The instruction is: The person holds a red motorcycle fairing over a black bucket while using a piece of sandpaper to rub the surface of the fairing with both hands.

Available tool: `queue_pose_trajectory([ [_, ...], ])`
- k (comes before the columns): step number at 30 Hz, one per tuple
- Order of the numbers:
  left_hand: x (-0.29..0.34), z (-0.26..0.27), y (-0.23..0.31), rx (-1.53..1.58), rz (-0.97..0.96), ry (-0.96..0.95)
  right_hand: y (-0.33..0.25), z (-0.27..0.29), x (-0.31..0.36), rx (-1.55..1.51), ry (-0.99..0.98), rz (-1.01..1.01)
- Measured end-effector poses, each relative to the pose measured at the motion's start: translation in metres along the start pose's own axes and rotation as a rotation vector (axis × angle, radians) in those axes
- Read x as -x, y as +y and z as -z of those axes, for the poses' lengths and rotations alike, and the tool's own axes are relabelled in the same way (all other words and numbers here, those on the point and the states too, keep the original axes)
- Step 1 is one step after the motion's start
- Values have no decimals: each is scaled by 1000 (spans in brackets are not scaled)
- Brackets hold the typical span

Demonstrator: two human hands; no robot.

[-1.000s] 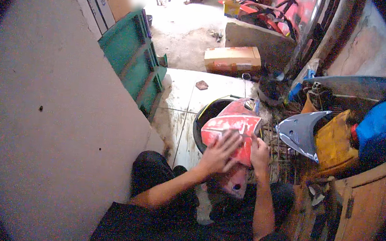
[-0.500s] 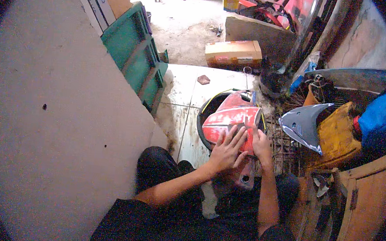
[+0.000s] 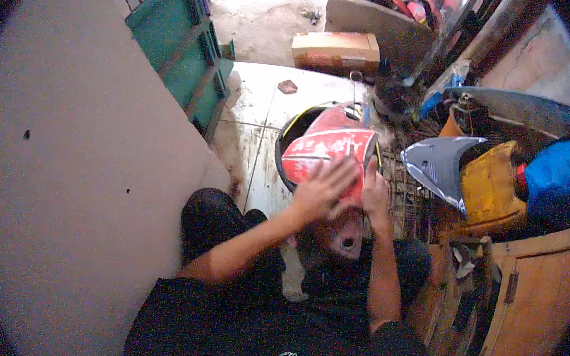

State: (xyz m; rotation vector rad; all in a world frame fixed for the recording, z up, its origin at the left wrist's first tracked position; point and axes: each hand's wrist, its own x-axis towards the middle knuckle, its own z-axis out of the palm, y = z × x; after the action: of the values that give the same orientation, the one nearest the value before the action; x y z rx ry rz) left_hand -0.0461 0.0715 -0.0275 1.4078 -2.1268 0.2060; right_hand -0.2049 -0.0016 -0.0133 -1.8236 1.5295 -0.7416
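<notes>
A scuffed red motorcycle body panel (image 3: 315,145), with pale worn patches and dark lines, rests across a round black tub (image 3: 281,164) between my knees. My left hand (image 3: 319,193) lies flat on the panel's face, fingers extended and blurred by motion. Whether anything is under those fingers I cannot tell. At the panel's right edge my right hand (image 3: 375,194) grips it, one finger pointing up along the border. The narrow lower end of the panel, which has a round dark hole, reaches toward my lap.
A pale wall (image 3: 90,161) and a green slatted frame (image 3: 181,47) stand left. Beyond the tub are white tiles (image 3: 246,83) and a cardboard box (image 3: 337,50). To the right lie a grey panel (image 3: 438,168), a yellow container (image 3: 498,186), a blue bundle (image 3: 560,171) and a wooden cabinet (image 3: 540,282).
The whole view has shifted, so everything sits higher and slightly further left. My left hand, sharp before, is now smeared by motion on the panel. My right hand keeps its grip.
</notes>
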Motion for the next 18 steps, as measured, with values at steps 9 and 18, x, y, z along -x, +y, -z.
queue_pose_trajectory([
  [9,-5,1,1,39,78,43,-23,7,11,-194,-122,-5],
  [18,-5,1,5,46,92,78,-3,1,8,-171,-154,19],
])
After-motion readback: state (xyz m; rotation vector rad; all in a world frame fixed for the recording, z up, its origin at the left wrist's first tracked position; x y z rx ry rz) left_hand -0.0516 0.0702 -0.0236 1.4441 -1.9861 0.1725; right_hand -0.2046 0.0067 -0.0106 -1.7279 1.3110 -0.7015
